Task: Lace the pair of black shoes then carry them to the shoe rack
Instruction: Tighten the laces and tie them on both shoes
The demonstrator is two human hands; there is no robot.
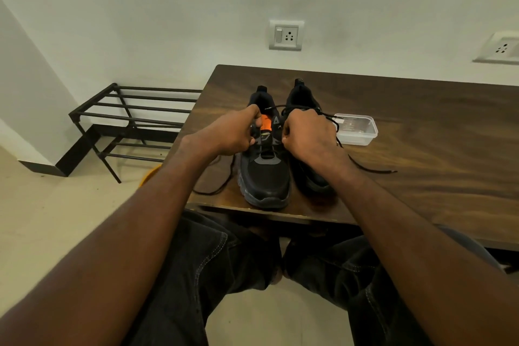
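Two black shoes stand side by side, toes toward me, near the front edge of the wooden table (421,126). The left shoe (265,174) has an orange tongue. The right shoe (304,98) is partly hidden behind my right hand. My left hand (230,132) grips the left side of the left shoe's lacing area, fingers closed on it. My right hand (309,135) is closed on a black lace (370,168); one end trails right over the table, another end arcs across above the shoe openings. A loose black lace (216,191) loops at the table's left edge.
A clear plastic box (358,129) sits just right of the shoes. A black metal shoe rack (132,118) stands on the floor left of the table, against the wall. Something orange (148,174) lies on the floor by the table corner. My knees are under the table.
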